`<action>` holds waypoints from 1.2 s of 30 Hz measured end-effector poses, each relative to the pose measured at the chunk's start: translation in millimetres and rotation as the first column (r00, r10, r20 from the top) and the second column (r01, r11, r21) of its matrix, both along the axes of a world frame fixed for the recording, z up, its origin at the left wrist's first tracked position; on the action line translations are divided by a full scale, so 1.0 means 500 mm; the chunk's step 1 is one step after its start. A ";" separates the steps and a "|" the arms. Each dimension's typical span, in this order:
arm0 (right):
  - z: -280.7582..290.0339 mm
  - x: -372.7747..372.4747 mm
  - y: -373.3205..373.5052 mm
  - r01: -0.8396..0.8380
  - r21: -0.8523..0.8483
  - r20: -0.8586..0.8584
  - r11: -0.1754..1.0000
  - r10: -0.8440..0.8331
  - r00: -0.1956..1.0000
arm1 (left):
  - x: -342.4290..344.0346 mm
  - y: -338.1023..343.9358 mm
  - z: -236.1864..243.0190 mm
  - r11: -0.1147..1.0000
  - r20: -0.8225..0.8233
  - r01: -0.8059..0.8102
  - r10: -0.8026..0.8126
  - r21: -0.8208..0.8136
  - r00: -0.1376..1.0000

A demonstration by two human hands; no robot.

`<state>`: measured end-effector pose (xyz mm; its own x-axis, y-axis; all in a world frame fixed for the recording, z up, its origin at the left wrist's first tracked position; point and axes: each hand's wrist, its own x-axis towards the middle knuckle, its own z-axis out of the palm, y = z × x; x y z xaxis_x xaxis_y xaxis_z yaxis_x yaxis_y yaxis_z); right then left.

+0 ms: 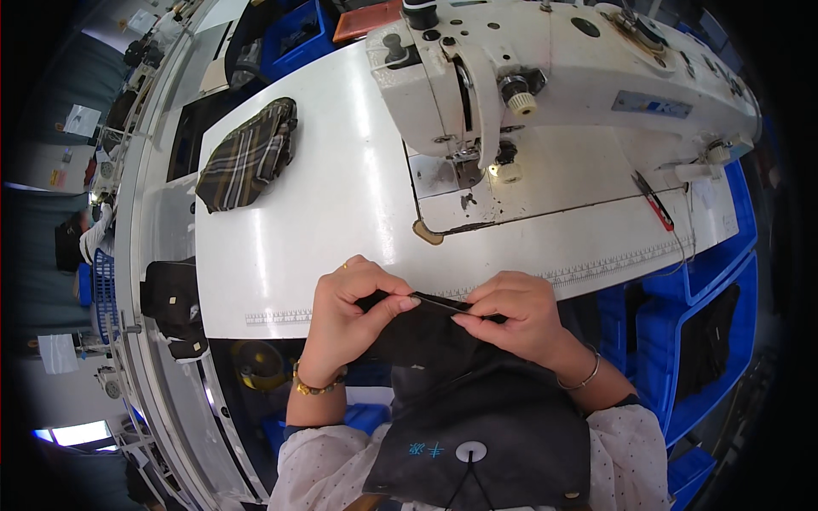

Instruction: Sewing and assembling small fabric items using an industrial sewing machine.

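Just in front of the table's near edge, my left hand point(358, 311) pinches the top edge of a piece of black fabric point(426, 334) between thumb and forefinger. My right hand point(514, 315) pinches the same edge a short way to the right, so the edge runs taut between them. The rest of the fabric hangs down over a dark grey apron point(503, 426); where one ends and the other begins is hard to make out. Beyond my hands stands a white sewing machine point(562, 85), its needle area lit by a small lamp.
A folded plaid cloth piece point(249, 157) lies on the white table point(341, 187) at the left. Red-handled thread snips point(654, 203) rest on the right, above a printed ruler strip point(609, 262). Blue bins point(654, 358) with dark fabric stand at the right; dark pieces point(170, 298) lie left.
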<state>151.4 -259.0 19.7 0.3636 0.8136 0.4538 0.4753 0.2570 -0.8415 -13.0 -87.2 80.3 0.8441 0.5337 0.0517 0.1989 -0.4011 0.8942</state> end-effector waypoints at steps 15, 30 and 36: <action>0.001 0.008 0.036 -0.087 -0.161 -0.078 0.983 0.075 0.994 | -0.010 -0.012 -0.016 0.998 -0.024 0.010 -0.008 0.059 1.000; -0.048 -0.019 0.145 -0.024 -0.239 -0.398 0.971 -0.075 0.914 | 0.204 0.237 -0.070 0.862 -0.358 0.493 -0.501 -0.118 0.788; -0.044 0.089 0.096 -0.187 -0.106 0.321 0.977 0.211 0.923 | 0.222 0.198 -0.059 0.898 -0.315 0.418 -0.439 -0.138 0.841</action>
<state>195.6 -210.8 -2.3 0.0313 0.8886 0.4576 0.6736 0.3195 -0.6665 97.9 11.9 50.8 0.9508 0.1076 -0.2905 0.3066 -0.4615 0.8325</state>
